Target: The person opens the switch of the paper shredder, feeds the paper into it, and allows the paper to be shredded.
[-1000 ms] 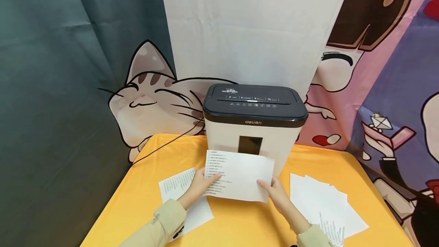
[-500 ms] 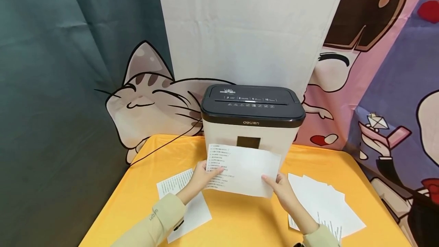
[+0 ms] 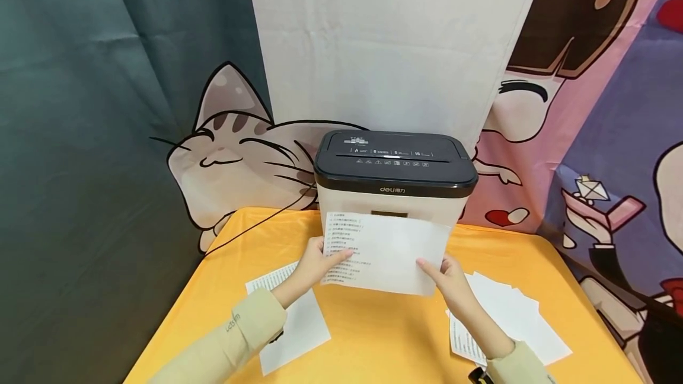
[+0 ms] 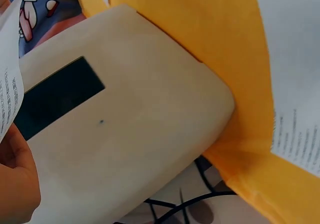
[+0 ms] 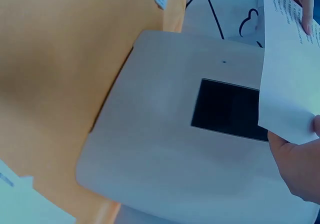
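Observation:
Both hands hold one printed sheet of paper (image 3: 392,253) in front of a paper shredder (image 3: 395,179) with a black top and white body. At the sheet's left edge my left hand (image 3: 322,259) pinches it, thumb over the printed lines. My right hand (image 3: 448,277) pinches the right edge, thumb on the blank part. The sheet covers most of the dark window on the shredder's front. In the right wrist view the paper (image 5: 290,79) stands apart from the shredder's body (image 5: 165,104). The left wrist view shows only part of the left hand (image 4: 17,179).
Another printed sheet (image 3: 299,330) lies on the yellow tablecloth (image 3: 384,336) at the left, partly under the left forearm. Several overlapping sheets (image 3: 517,313) lie at the right, partly behind the right forearm. A thin black cable (image 3: 256,227) runs left of the shredder. Cartoon curtains hang behind.
Both hands have raised the sheet and carried it slightly to the right, so it covers more of the shredder's window. The shredder and the left loose sheet stay in place.

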### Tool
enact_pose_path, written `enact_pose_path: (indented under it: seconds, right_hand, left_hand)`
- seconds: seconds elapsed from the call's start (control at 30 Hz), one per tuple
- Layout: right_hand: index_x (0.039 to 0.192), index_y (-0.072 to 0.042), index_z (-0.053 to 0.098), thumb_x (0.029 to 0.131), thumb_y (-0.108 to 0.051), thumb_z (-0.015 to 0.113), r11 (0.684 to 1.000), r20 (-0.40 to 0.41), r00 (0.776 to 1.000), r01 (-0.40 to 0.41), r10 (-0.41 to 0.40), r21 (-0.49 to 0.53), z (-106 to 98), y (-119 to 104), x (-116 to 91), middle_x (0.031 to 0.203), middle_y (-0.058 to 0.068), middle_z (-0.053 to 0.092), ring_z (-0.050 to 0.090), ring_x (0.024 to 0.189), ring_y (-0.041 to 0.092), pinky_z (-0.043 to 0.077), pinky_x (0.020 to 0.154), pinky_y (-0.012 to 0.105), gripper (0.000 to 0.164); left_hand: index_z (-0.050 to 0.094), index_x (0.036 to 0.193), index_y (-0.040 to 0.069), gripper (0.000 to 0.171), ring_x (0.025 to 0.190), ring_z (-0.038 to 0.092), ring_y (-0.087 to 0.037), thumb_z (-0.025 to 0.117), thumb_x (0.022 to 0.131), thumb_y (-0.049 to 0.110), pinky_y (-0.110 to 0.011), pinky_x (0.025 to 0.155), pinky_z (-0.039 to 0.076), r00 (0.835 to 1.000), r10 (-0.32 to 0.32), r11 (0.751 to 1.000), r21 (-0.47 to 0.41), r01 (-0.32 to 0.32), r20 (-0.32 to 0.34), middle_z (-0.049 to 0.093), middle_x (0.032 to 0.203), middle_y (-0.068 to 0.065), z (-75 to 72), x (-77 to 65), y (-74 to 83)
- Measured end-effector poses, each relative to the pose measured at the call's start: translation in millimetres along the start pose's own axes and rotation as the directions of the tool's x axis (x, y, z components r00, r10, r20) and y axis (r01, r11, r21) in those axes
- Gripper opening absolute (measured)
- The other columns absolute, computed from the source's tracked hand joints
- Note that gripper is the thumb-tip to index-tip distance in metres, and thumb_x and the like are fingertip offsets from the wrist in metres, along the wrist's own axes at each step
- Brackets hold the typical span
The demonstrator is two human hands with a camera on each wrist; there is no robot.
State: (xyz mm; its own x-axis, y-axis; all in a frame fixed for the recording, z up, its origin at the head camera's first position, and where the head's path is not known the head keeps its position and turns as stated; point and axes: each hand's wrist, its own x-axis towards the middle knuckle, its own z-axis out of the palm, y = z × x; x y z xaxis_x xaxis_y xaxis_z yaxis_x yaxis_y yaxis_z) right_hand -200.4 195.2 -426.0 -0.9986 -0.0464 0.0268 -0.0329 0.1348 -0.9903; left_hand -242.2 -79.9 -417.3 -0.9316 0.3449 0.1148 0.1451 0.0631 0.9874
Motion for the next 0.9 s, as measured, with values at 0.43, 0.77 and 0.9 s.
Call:
enact_pose_path:
  seconds: [0.43, 0.77, 0.9]
  right_hand:
    - [0.119, 0.005, 0.052, 0.095, -0.015, 0.056, 1.0, -0.028, 1.0, -0.005, 0.005, -0.008, -9, -33, 0, 0.087, -0.023, 0.065, 0.064, 0.085, -0.001, 0.053, 0.076, 0.02, 0.031]
    - [0.098, -0.027, 0.062, 0.094, -0.012, 0.057, 0.997, -0.007, 0.999, 0.035, -0.034, 0.066, -18, -47, 0, 0.09, -0.02, 0.067, 0.064, 0.085, 0.0, 0.053, 0.075, 0.019, 0.017]
    - [0.097, -0.029, 0.062, 0.093, -0.011, 0.058, 0.995, 0.003, 0.998, 0.07, -0.07, 0.066, -20, -53, 0, 0.09, -0.018, 0.067, 0.064, 0.084, 0.001, 0.053, 0.074, 0.019, 0.018]
  left_hand:
    - [0.063, 0.111, -0.006, 0.028, 0.082, 0.071, -0.027, 0.065, 0.087, 0.008, -0.038, 0.069, 0.058, 0.998, 0.053, 0.998, 0.013, -0.053, 0.027, 0.068, 0.103, -0.026, 1.5, 3.6, 31.9]
    - [0.064, 0.107, -0.007, 0.025, 0.08, 0.072, -0.025, 0.065, 0.088, 0.008, -0.034, 0.067, 0.058, 0.994, 0.106, 0.992, 0.063, -0.107, 0.031, 0.069, 0.101, -0.025, -3.2, 3.1, 48.4]
    - [0.064, 0.108, -0.006, 0.025, 0.08, 0.071, -0.025, 0.065, 0.088, 0.01, -0.034, 0.067, 0.058, 0.994, 0.105, 0.992, 0.072, -0.107, 0.019, 0.069, 0.1, -0.025, -7.2, 1.9, 56.4]
